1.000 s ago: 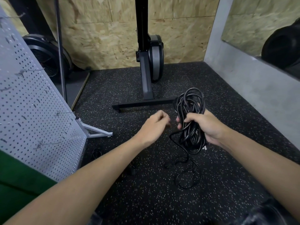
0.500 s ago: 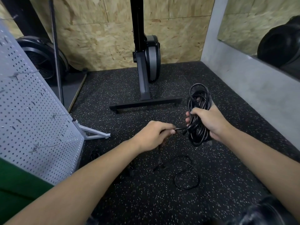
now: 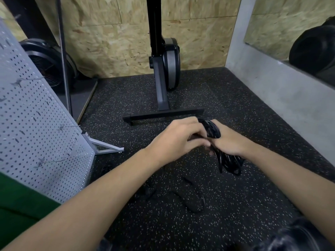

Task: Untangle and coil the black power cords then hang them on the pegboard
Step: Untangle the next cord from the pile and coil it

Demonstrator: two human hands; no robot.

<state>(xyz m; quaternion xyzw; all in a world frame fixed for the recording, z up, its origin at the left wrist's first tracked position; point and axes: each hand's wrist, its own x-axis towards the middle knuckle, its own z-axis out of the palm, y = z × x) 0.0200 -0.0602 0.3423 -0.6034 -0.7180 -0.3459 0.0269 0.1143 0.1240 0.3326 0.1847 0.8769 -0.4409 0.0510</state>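
Small gym corner here: black rubber floor (image 3: 235,98) with white flecks, chipboard wall (image 3: 112,42) at the back, and a grey concrete wall (image 3: 272,91) on the right with a mirror (image 3: 290,24) above it. A black upright machine (image 3: 163,69) stands on its crossbar foot against the back wall. A round fan cage (image 3: 49,62) sits in the far left corner.

The pegboard (image 3: 36,124) is on the left. It's grey, leaning on a metal foot (image 3: 103,147), with a few wire hooks (image 3: 69,126) sticking out, and none of the hooks I can see has anything on it. There's a bit of green fabric (image 3: 18,205) at the lower left edge.

Both arms reach out over the floor, roughly mid-frame, and meet just in front of the machine's foot. The right grip (image 3: 230,142) is clenched around the cord bundle (image 3: 230,162), which is a bunch of black loops. Some of them poke out above the knuckles and the rest hang below the palm, all off the floor. The left grip (image 3: 177,140) is right up against it. Its fingers are curled onto the top of the bundle and the thumb is tucked under, so it's grasping the loops too. It's blurry, so I can't tell which strand it's on.

A loose cord (image 3: 192,203) lies in a lazy curl on the floor below the hands. I can't tell if it joins the bundle. The bundle is well apart from the pegboard.
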